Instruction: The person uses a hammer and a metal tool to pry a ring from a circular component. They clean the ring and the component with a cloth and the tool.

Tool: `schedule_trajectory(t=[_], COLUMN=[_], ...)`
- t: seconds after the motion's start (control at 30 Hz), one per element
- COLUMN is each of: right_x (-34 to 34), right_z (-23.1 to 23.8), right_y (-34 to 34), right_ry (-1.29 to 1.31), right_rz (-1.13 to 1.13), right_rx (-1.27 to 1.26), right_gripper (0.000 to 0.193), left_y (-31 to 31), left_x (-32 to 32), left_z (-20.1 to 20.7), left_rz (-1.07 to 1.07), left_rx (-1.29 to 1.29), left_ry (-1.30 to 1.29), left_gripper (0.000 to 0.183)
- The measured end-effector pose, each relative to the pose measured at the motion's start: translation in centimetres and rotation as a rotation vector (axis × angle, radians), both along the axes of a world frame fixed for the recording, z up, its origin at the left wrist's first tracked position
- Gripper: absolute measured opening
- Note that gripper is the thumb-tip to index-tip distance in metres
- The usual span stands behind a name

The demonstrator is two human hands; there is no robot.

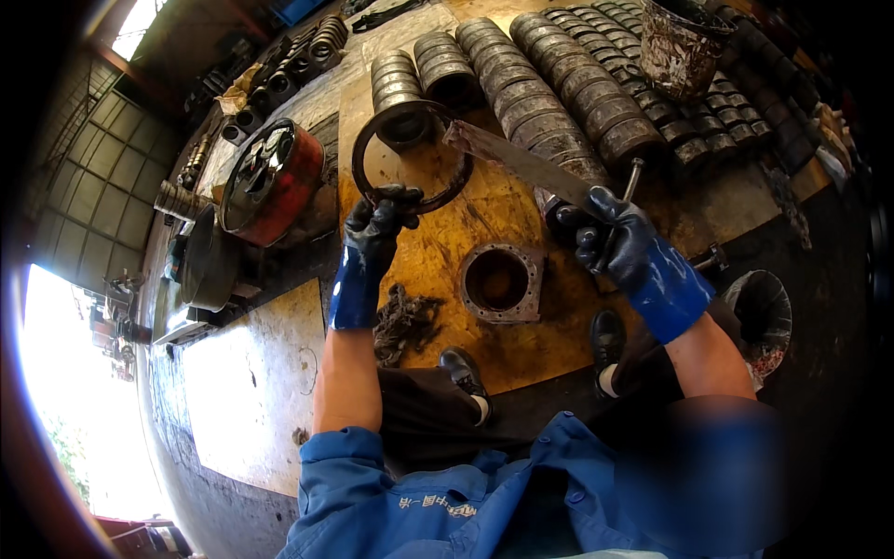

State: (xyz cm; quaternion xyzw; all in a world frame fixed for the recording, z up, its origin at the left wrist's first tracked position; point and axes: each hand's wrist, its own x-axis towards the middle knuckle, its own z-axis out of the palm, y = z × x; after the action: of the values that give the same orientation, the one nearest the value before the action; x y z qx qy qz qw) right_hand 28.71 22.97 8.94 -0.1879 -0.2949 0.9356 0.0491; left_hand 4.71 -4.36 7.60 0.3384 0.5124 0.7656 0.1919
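My left hand point(380, 216), in a black-and-blue rubber glove, grips the lower edge of a dark metal ring point(361, 156) held up above the floor. My right hand point(615, 233), gloved the same way, is closed round the near end of a long flat blade-like tool point(526, 168). The blade's worn, stained far end comes close to the ring's right side. Beside the right hand's fingers a metal rod point(634, 179) with a wider end sticks up; whether the hand holds it I cannot tell. Below and between my hands a square-flanged metal housing point(533, 287) with a round bore rests on the stained yellow sheet.
Long rows of stacked metal rings point(559, 74) lie beyond my hands. A red drum point(296, 182) with metal pieces stands left, a dirty bucket point(684, 47) far right. Dark rags point(402, 326) lie near my left shoe point(463, 371). A lined bin point(773, 307) is at right.
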Motion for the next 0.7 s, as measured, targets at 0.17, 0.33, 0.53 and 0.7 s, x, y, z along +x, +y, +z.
schedule_trajectory(t=[0.17,0.33,0.53,0.7], right_x=[0.3,0.5,0.7,0.5], right_z=[0.2,0.7,0.5,0.5], right_y=[0.1,-0.1,0.2,0.0], right_ry=[0.016,0.000,0.029,0.081], right_rz=[0.017,-0.008,0.032,0.088], right_rx=[-0.002,-0.001,0.100,0.061], right_gripper=[0.035,0.033,0.037,0.043], left_y=[-0.4,-0.4,0.3,1.1], left_x=[0.2,0.6,1.2,1.0], left_z=[0.1,0.3,0.2,-0.5], left_rz=[-0.078,-0.130,-0.153,-0.113], left_rx=[-0.038,-0.110,-0.203,-0.202], left_ry=[0.019,0.016,0.051,-0.016], left_gripper=[0.026,0.028,0.031,0.029])
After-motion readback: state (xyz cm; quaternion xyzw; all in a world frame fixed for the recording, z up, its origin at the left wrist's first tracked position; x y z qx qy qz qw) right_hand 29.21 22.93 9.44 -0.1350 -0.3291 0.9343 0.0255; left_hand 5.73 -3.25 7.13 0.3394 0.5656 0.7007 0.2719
